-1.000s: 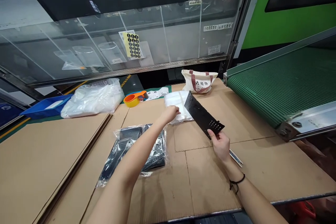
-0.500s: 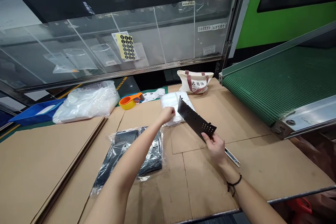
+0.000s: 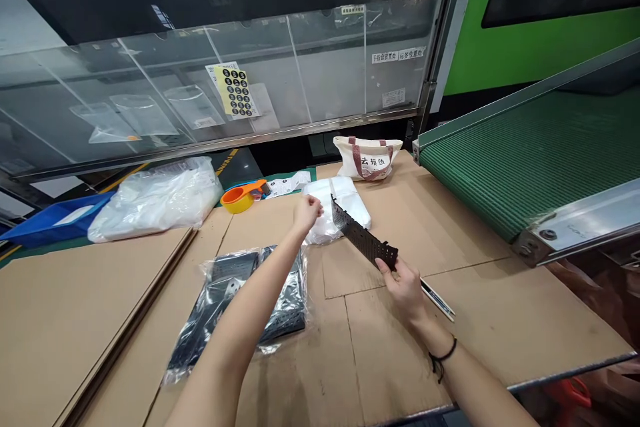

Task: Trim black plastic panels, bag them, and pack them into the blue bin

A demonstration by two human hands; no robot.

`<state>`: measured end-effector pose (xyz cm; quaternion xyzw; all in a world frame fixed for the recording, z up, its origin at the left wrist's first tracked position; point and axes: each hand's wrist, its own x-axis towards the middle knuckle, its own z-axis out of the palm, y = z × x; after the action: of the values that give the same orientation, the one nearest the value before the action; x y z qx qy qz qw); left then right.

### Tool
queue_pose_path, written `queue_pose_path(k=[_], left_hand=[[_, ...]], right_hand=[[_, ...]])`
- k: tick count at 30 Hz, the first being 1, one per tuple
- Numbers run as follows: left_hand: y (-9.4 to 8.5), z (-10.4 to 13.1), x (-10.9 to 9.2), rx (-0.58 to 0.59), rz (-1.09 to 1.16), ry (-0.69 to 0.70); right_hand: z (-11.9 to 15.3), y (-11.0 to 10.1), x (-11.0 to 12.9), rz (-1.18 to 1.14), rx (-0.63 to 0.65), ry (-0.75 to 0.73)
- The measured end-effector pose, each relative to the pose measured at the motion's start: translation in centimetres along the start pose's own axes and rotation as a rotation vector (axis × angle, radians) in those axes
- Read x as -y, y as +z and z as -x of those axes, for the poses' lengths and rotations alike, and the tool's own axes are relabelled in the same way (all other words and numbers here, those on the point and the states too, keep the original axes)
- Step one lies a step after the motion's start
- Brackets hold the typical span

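My right hand grips one end of a thin black perforated panel. The panel slants up and left, its far end in front of a stack of clear plastic bags. Over the left side of that stack is my left hand, its fingers curled in; whether anything is pinched in them is hidden. Beneath my left forearm lie clear bags with black parts inside. A pair of pen-like tools rests just beyond my right wrist.
An orange and yellow tape dispenser, a printed label strip and a cloth bag line the back. To the left are a large plastic bundle, a blue tray and cardboard sheets. A green conveyor slopes at right.
The panel has turned more edge-on and shifted slightly left with my right hand. My left hand has moved a little up and left. The whole view has shifted slightly.
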<state>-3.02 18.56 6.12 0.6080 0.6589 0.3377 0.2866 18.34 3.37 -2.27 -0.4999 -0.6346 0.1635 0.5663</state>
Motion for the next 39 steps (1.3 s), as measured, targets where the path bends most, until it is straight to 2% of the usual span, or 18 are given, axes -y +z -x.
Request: queue_pose_path(k=[4,8,14,16,18,20,22,24,26,30,31,35,39], left_hand=[[0.0,-0.2,-0.8,-0.087,0.176,-0.015],[-0.8,1.0,-1.0,-0.111,0.110,0.028],[-3.4,3.0,-0.2,-0.067,-0.097,0.071],[-3.7,3.9,0.1,-0.031,-0.134,0.080],[-3.7,5.0,0.3,0.029,-0.156,0.109],[-3.6,6.1,0.4,0.085,-0.164,0.143],[-3.5,6.9,0.3,0.131,-0.163,0.169],[-3.3,7.5,0.2,0.182,-0.167,0.183],[-3.0,8.0,0.1,0.239,-0.185,0.198],[-1.9,8.8,-0.2,0.281,-0.269,0.253],[-1.7,9.1,-0.2,0.262,-0.302,0.266],[-1.0,10.1,-0.3,0.115,-0.475,0.266],[-0.2,11.4,-0.4,0.047,-0.693,0.259]], right_hand=[[-0.1,-0.1,0.4,-0.026,-0.001,0.057],[-0.1,0.0,0.7,-0.067,-0.050,0.143],[-0.5,-0.5,1.1,-0.218,-0.175,0.291],[-0.6,-1.2,1.5,-0.275,-0.223,0.320],[-0.3,-2.1,2.3,-0.441,-0.237,0.405],[0.3,-3.1,3.3,-0.701,-0.151,0.587],[1.1,-4.1,4.3,-0.921,0.026,0.805],[1.9,-4.7,4.9,-1.001,0.165,0.958],[2.7,-4.8,5.2,-1.029,0.146,1.035],[3.9,-4.0,4.9,-1.047,-0.102,1.039],[4.1,-3.7,4.8,-1.051,-0.109,1.038],[4.5,-3.0,5.1,-1.043,0.019,1.087],[4.8,-2.4,5.9,-1.062,-0.040,1.072]])
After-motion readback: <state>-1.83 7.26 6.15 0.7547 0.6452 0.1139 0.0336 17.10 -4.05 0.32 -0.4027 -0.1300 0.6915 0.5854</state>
